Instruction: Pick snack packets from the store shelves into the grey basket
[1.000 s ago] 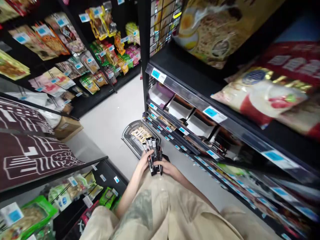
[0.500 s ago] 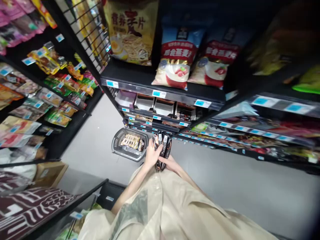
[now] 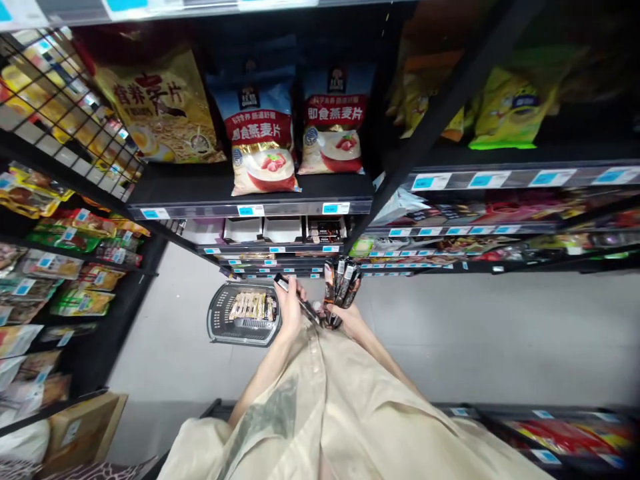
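My left hand is closed around a slim black snack packet, which slants across in front of my shirt. To its right, my right hand grips several slim black packets, fanned out with their tops pointing away from me. Their white labels show, but the print is too small to read. On the floor to the left stands a grey basket with a row of pale, cream-coloured packets lying in it.
Ahead rises a black shelf with oatmeal bags on top and open display boxes lower down. A snack rack lines the left side. A cardboard box sits at lower left, and another shelf stands behind me.
My hands have moved apart; the left now holds one packet away from the bunch in my right hand. The packets in the right hand have spread. The view has turned to the right.
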A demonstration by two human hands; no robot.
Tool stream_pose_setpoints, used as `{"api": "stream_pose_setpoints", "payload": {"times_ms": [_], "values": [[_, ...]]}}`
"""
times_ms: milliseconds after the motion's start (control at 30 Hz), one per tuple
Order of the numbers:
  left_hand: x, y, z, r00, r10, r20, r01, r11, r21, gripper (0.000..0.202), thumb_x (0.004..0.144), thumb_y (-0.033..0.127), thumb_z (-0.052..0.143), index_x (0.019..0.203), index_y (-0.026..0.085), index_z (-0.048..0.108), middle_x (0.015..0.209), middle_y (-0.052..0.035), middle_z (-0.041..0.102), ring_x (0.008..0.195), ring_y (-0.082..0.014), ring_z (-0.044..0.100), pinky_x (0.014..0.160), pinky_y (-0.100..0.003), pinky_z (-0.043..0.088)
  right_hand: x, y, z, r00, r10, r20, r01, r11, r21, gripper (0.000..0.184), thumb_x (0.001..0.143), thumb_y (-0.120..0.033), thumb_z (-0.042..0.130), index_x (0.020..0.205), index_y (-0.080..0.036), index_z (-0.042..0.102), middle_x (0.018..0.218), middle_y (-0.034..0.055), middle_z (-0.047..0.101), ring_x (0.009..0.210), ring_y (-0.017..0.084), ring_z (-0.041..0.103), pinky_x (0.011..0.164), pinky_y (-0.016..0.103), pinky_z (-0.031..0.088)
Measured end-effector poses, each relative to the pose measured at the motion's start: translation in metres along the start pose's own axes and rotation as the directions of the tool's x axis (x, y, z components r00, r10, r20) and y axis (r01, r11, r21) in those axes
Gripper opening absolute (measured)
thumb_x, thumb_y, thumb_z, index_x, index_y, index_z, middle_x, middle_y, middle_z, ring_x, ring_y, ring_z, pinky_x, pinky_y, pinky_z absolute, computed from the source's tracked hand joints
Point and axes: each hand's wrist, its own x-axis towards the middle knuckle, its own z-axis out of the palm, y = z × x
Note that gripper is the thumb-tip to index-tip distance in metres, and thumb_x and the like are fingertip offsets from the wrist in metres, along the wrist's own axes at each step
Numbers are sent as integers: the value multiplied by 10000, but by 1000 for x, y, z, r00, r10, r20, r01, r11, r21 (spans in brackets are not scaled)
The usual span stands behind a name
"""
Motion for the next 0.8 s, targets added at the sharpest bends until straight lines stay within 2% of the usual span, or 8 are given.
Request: {"api": "stream_pose_setpoints", "payload": {"times_ms": [67, 100, 167, 267, 433, 600, 700, 800], "values": [[9, 3, 3, 1000, -13, 2, 13, 990, -141, 417, 899, 616, 670, 1063, 275, 493, 699, 75, 464, 523, -85, 445, 546, -210, 388, 1, -8, -24, 999, 31, 32, -31, 1000, -1, 448, 533, -423, 959, 846, -168, 764, 774, 74, 775, 665, 244, 733, 622, 354, 607], [13, 4, 5, 1000, -8, 20, 12, 979, -205, 394, 900, 594, 660, 1065, 266, 515, 693, 65, 453, 539, -96, 451, 555, -223, 390, 2, -12, -35, 998, 33, 46, -33, 999, -1, 455, 525, -421, 965, 848, -168, 768, 778, 73, 775, 681, 246, 739, 639, 360, 616], [20, 6, 9, 997, -6, 74, 24, 968, -248, 370, 901, 549, 624, 1103, 243, 570, 743, 20, 519, 648, -133, 537, 631, -259, 439, 3, -18, -53, 997, 29, 65, -29, 1000, -2, 451, 517, -408, 972, 844, -169, 774, 785, 68, 774, 705, 242, 742, 674, 372, 630], [29, 3, 17, 997, -23, 75, 35, 985, -166, 322, 849, 439, 693, 1083, 231, 616, 880, -26, 632, 832, -167, 625, 758, -285, 481, 6, -24, -68, 998, 33, 61, -34, 999, 7, 443, 520, -411, 968, 838, -171, 775, 775, 67, 770, 700, 241, 735, 677, 383, 635], [45, -6, 30, 997, -61, -52, 55, 994, -98, 318, 786, 321, 817, 1000, 231, 600, 1023, -23, 710, 983, -172, 681, 878, -319, 528, 13, -28, -75, 998, 62, 30, -64, 996, 59, 476, 508, -416, 960, 863, -165, 765, 770, 75, 767, 666, 243, 728, 619, 361, 616], [55, -11, 35, 985, -76, -154, 61, 993, -100, 349, 772, 252, 855, 1030, 208, 624, 1063, -58, 746, 1044, -203, 700, 916, -393, 581, 22, -31, -81, 995, 59, 80, -65, 996, 69, 451, 556, -400, 926, 912, -175, 765, 807, 75, 783, 687, 236, 741, 630, 333, 612], [54, -17, 41, 986, -69, -149, 53, 992, -111, 334, 776, 251, 855, 1029, 206, 641, 1082, -57, 748, 1073, -210, 700, 926, -400, 594, 28, -37, -82, 992, 73, 99, -80, 995, 61, 406, 556, -411, 921, 835, -164, 759, 764, 91, 778, 683, 251, 743, 559, 309, 591], [46, -27, 50, 993, -90, -81, 82, 992, -94, 313, 778, 295, 854, 1000, 203, 654, 1078, -58, 743, 1105, -223, 698, 954, -417, 596, 36, -50, -78, 991, 87, 104, -96, 992, 78, 400, 527, -404, 930, 782, -157, 746, 748, 104, 777, 655, 265, 735, 499, 313, 576]]}}
